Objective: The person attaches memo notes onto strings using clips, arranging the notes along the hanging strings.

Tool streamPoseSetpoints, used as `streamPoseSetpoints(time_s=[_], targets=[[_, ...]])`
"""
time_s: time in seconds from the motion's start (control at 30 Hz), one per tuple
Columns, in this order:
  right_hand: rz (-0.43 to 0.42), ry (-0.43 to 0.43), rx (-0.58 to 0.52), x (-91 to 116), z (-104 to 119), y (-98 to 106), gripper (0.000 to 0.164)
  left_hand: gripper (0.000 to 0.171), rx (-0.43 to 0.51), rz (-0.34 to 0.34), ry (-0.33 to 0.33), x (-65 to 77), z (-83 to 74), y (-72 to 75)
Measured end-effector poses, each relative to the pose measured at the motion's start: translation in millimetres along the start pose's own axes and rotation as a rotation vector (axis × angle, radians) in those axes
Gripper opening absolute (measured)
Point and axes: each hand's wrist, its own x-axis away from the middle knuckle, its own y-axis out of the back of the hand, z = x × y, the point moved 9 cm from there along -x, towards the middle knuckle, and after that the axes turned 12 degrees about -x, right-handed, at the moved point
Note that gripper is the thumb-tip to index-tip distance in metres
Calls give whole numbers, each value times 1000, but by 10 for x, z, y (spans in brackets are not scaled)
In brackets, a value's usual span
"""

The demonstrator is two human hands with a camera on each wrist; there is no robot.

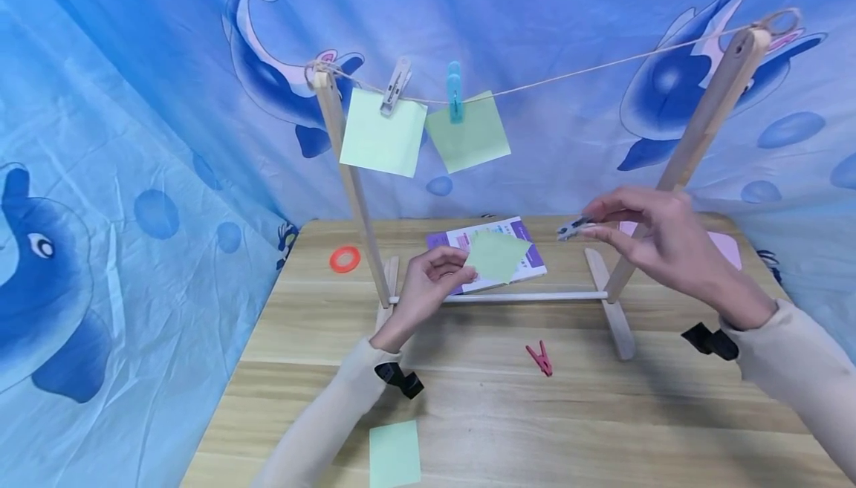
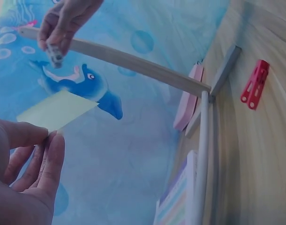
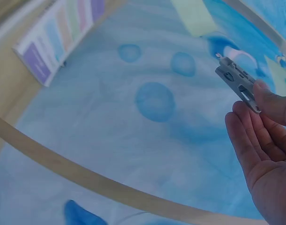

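Observation:
My left hand pinches a pale green sticky note by its edge, above a purple-and-white book. A grey clothespin sits between the thumb and fingers of my right hand, near the right post; the right wrist view shows this clothespin close up. Two green notes hang on a string: the left note under a grey clothespin, the right note under a blue clothespin. On the table lie a red clothespin and another green note.
The string runs between a left wooden post and a right wooden post, joined low down by a white rod. Behind the rod lies the book. An orange tape ring and a pink object are on the table.

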Motion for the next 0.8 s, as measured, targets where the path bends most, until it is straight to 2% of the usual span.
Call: streamPoseSetpoints(time_s=[0.17,0.27,0.43,0.6,0.8], targets=[[-14,34,20,-183,131,83,35,24,19,-11,-1,-78,-62,-53],[-17,82,47,-278,215,115,36,24,19,-20,0,-118,-96,-61],[-2,148,84,-408,349,120,39,26,59,-56,-8,-194,-175,2],[39,160,125,-559,461,152,31,26,95,-76,-39,-317,-306,48],[5,165,137,-754,606,311,26,26,88,-82,-65,-485,-471,0]])
